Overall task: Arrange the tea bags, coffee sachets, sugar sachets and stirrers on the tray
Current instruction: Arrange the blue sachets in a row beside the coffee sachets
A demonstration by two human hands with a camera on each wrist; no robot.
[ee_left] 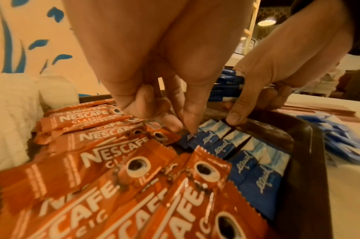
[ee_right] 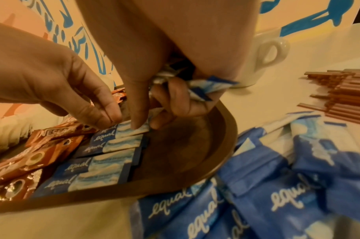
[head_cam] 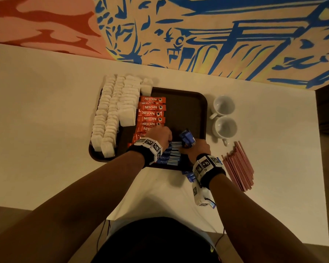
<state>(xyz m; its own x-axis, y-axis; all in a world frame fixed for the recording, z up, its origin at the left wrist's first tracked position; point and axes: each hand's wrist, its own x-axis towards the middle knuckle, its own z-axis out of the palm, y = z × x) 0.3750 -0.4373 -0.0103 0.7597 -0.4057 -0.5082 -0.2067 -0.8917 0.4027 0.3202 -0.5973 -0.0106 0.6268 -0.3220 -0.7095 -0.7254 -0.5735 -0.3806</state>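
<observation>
A dark brown tray (head_cam: pixel 188 103) holds rows of white tea bags (head_cam: pixel 114 114) on its left and red coffee sachets (head_cam: pixel 152 112) in a column beside them. A short row of blue sugar sachets (ee_right: pixel 105 155) lies near the tray's front edge. My left hand (ee_left: pixel 187 127) pinches the blue end of the farthest sachet in that row. My right hand (ee_right: pixel 140 122) grips a bunch of sugar sachets (head_cam: pixel 187 138) in its palm, its forefinger pressing the same sachet's white end. The red stirrers (head_cam: pixel 237 166) lie on the table, right of the tray.
Two white cups (head_cam: pixel 224 116) stand on the table by the tray's right edge. Loose sugar sachets (ee_right: pixel 277 186) lie in a heap on the table at the tray's front right corner. A painted wall runs close behind the table.
</observation>
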